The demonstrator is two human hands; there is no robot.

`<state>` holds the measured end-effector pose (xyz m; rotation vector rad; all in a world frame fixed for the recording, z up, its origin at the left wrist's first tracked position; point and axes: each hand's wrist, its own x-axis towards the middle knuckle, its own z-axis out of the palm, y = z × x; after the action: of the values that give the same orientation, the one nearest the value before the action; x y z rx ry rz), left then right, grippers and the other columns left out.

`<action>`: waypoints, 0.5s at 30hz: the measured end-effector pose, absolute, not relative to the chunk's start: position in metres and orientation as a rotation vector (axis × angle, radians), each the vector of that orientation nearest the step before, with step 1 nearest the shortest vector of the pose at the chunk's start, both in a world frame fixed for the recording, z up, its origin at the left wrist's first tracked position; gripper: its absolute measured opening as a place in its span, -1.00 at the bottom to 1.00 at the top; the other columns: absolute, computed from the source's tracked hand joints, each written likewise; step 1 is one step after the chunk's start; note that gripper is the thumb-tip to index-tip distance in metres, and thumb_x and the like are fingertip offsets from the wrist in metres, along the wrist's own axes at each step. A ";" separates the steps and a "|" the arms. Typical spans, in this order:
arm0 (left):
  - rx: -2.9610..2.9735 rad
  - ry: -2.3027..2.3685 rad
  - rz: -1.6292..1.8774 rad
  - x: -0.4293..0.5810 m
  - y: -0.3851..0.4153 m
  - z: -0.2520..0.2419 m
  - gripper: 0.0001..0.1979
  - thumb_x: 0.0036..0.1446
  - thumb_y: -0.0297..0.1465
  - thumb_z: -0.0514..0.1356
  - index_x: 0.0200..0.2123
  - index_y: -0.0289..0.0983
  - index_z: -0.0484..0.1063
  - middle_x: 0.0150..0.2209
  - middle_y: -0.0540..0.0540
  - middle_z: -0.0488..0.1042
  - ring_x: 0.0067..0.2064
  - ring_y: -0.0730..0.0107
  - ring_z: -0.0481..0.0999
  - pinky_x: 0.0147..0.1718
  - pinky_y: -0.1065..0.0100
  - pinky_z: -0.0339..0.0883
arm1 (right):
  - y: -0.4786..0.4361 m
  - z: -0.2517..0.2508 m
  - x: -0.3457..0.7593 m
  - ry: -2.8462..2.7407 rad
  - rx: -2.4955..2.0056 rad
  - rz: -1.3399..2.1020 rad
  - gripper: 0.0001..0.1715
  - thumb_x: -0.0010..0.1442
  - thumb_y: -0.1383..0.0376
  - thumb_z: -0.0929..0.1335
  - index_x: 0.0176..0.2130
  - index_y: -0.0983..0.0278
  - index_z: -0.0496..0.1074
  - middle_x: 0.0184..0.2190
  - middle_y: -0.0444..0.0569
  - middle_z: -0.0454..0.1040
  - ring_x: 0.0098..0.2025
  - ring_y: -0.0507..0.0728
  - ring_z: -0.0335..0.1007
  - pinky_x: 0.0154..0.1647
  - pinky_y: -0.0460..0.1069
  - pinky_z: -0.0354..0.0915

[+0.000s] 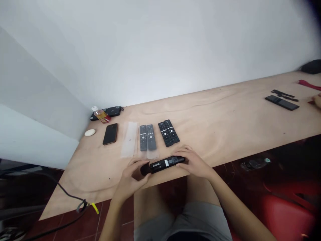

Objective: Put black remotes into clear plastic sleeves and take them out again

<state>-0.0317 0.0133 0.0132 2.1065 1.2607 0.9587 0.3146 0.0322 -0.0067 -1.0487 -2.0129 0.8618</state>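
A black remote control (168,163) lies back side up near the table's front edge, with its battery compartment exposed at the left end. My right hand (194,163) grips its right end between thumb and fingers. Closed on a dark piece that looks like the battery cover (144,169), my left hand (130,179) is at the remote's left end. Whether that piece touches the remote, I cannot tell. Beyond my hands lie two bare black remotes (165,134) side by side, face up. Two more remotes (151,138) in translucent sleeves are left of them, beside flat translucent sleeves (129,140).
On the table's left are a phone (110,134), a round white object (90,132), a bottle (101,115) and black devices (113,111). Far right, another phone-like device (282,102) lies near another person's hand (317,100). A cable (66,191) hangs at the left edge.
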 end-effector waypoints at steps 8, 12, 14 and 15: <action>2.067 1.233 0.989 -0.035 0.014 0.007 -0.60 0.17 -0.38 0.45 0.09 -0.16 0.62 0.04 -0.18 0.67 0.08 0.03 0.69 0.16 -0.05 0.60 | 0.032 -0.006 0.315 -2.012 -1.056 0.862 -0.43 0.31 0.30 0.56 0.26 0.04 0.56 0.18 0.01 0.61 0.27 0.37 0.37 0.36 0.31 0.30; 1.901 1.239 1.005 -0.044 0.012 -0.005 -0.58 0.14 -0.43 0.43 0.09 -0.21 0.57 -0.01 -0.16 0.69 0.02 0.08 0.73 0.11 0.03 0.64 | 0.031 -0.006 0.315 -2.002 -1.069 0.855 -0.45 0.32 0.28 0.56 0.26 0.05 0.57 0.18 0.02 0.61 0.28 0.37 0.37 0.35 0.32 0.31; 1.875 1.221 1.006 -0.046 0.012 -0.005 -0.57 0.13 -0.45 0.42 0.09 -0.21 0.56 -0.01 -0.15 0.69 0.02 0.09 0.73 0.10 0.07 0.64 | 0.031 -0.006 0.315 -2.002 -1.077 0.854 -0.45 0.32 0.28 0.56 0.26 0.05 0.56 0.18 0.02 0.61 0.28 0.37 0.37 0.35 0.33 0.30; 1.875 1.214 1.010 -0.046 0.012 -0.004 -0.58 0.13 -0.45 0.42 0.08 -0.20 0.56 -0.02 -0.14 0.69 0.02 0.10 0.73 0.11 0.07 0.64 | 0.031 -0.007 0.315 -2.002 -1.079 0.852 -0.45 0.32 0.28 0.56 0.26 0.05 0.56 0.18 0.02 0.61 0.28 0.37 0.36 0.36 0.33 0.30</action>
<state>-0.0457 0.0120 -0.0043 1.8752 1.2142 1.0102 0.3155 0.0311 -0.0066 -1.0786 -2.0022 0.8524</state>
